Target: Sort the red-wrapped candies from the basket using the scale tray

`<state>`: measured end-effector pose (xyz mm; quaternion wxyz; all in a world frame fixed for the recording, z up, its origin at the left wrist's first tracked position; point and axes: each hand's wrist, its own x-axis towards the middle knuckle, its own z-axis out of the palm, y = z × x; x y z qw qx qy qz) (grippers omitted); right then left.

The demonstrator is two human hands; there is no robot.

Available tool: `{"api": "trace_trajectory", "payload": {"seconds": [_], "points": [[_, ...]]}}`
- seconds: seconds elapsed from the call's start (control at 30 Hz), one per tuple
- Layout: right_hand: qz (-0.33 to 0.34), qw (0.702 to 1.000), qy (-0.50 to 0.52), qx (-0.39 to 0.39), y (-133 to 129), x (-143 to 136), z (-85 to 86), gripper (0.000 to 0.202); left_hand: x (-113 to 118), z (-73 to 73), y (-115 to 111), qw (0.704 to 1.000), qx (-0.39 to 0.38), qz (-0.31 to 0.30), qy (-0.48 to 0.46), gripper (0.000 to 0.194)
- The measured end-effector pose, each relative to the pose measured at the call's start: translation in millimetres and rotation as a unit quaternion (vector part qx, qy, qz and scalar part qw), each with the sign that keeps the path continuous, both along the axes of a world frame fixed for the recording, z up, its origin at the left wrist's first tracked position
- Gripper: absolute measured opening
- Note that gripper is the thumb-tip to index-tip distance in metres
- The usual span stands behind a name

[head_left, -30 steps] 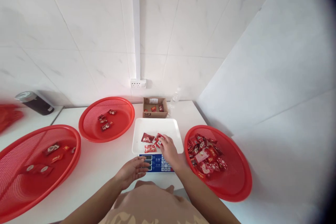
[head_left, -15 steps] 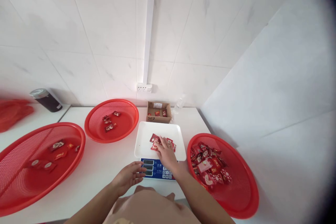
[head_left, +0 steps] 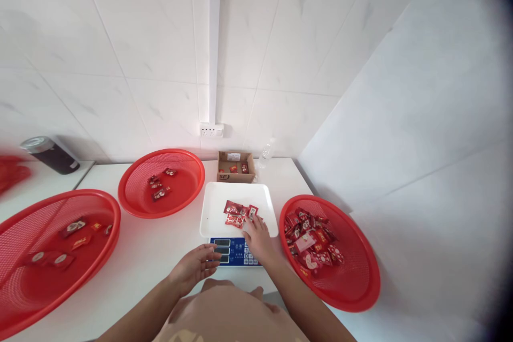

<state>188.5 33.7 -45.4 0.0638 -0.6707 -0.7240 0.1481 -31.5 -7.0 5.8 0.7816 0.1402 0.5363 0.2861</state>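
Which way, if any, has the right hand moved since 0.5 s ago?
Yes: against the white tray, the right hand has shifted slightly right and toward the near edge.

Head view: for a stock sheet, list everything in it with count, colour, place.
Flat tables: two, white, meeting at left
Round mesh plastic baskets: three, red, left, back left, right
Electronic scale: one, blue-panelled, front centre
Flat plastic tray: one, white, atop scale
Open cardboard box: one, brown, behind tray
Small wrapped packets: many, mainly red, in baskets and box, on tray
Clear plastic bottle: one, transparent, beside box
Cylindrical tumbler: one, black, silver-topped, far left
Blurred plastic-like item: one, red, left edge
Rectangular wall socket: one, white, back wall
Straight conduit: one, white, above socket
Wall tiles: several, marbled white, behind
Cloth garment: one, beige, bottom centre
Left hand: one, bare, beside scale
Right hand: one, bare, over packets
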Motion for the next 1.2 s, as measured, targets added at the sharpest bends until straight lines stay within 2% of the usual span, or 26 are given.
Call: {"api": "trace_trajectory", "payload": {"seconds": [0.1,0.27,0.43,0.63,0.9,1.2], "points": [[0.013,1.000,0.012,0.011,-0.7,-3.8,1.8,0.048,0.4,1.2,1.2,1.000,-0.003,0.006,0.001,0.026],[-0.010,1.000,0.009,0.024,6.1,-0.5,7.4,0.050,2.0,5.7,2.9,1.000,-0.007,0.014,0.004,0.022],[0.018,0.999,0.029,-0.009,4.1,7.2,1.8,0.047,3.7,2.8,2.1,1.000,-0.015,0.015,0.007,0.023],[0.034,0.998,0.054,0.015,-6.2,9.6,-1.7,0.039,7.0,-0.4,3.3,1.000,-0.014,0.001,0.008,0.023],[-0.023,0.996,0.077,0.026,-0.2,28.4,-4.1,0.046,12.0,1.7,3.0,1.000,-0.017,-0.014,0.008,0.025],[-0.078,0.993,0.068,0.050,31.2,40.8,-11.1,0.047,7.0,2.4,1.6,1.000,-0.012,-0.003,0.019,0.023]]}}
